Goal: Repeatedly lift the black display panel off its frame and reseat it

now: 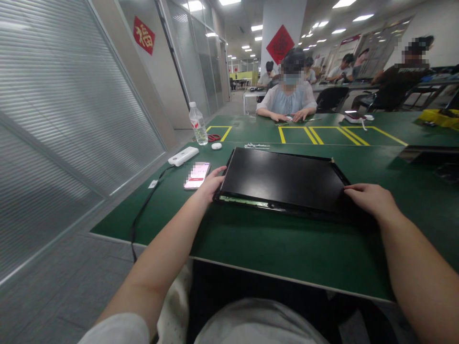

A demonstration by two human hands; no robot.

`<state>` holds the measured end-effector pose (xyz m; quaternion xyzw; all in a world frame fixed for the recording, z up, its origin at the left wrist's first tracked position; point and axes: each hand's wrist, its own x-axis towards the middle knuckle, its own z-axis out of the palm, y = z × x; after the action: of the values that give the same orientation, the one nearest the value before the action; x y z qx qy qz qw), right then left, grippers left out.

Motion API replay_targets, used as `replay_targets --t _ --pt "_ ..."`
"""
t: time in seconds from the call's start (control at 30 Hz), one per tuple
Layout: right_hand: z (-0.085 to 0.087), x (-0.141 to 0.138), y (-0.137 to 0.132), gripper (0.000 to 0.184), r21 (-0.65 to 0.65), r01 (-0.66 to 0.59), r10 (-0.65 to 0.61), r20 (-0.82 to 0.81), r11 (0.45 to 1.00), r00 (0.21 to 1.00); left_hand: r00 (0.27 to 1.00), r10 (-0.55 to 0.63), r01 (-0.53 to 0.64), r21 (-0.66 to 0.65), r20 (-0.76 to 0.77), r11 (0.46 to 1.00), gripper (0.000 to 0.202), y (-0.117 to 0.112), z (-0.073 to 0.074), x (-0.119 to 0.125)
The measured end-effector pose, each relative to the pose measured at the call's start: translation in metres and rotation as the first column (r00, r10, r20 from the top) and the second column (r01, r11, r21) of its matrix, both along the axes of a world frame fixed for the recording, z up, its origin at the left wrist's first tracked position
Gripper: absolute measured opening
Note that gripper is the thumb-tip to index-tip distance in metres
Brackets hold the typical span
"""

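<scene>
A flat black screen panel lies on the green table in front of me, its near edge showing a thin strip of electronics. My left hand grips the panel's near left corner, fingers curled round the edge. My right hand holds the near right corner, fingers bent over the edge.
A phone with a lit screen lies left of the panel, beside a white power bank with a black cable. A water bottle, small white object and screws lie beyond. A person sits opposite; others work behind.
</scene>
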<state>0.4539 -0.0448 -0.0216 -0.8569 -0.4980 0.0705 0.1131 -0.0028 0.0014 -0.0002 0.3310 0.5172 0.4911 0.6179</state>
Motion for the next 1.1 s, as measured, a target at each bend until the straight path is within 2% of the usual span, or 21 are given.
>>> replay_targets --t 0.2,0.47,0.77,0.87,1.0,1.1 --pt "0.002 -0.004 -0.002 0.042 0.071 0.018 -0.015 -0.04 0.997 0.999 0.999 -0.039 0.039 0.008 0.01 0.999 0.064 0.0 0.0 0.001" --pt "-0.004 0.003 0.0 0.042 0.099 0.001 0.004 -0.052 0.995 0.999 0.998 -0.041 0.034 0.138 0.051 0.99 0.053 -0.005 0.001 0.005" --pt "-0.001 -0.001 -0.002 0.042 0.092 0.017 -0.013 -0.043 0.996 0.999 0.999 -0.037 0.036 0.081 0.016 0.996 0.055 -0.004 0.002 0.004" --pt "-0.001 -0.002 -0.002 0.042 0.092 0.022 -0.018 -0.047 0.995 0.999 1.0 -0.001 0.0 0.079 0.009 0.997 0.041 -0.001 0.001 0.004" --pt "-0.002 -0.001 -0.001 0.039 0.138 -0.004 0.01 -0.04 0.99 0.999 0.996 0.038 -0.028 0.123 -0.083 0.992 0.012 0.001 -0.006 0.002" --pt "-0.003 -0.001 -0.001 0.038 0.15 0.003 0.004 -0.044 0.989 0.999 0.977 0.003 0.039 0.194 -0.211 0.98 0.028 -0.001 -0.011 0.0"
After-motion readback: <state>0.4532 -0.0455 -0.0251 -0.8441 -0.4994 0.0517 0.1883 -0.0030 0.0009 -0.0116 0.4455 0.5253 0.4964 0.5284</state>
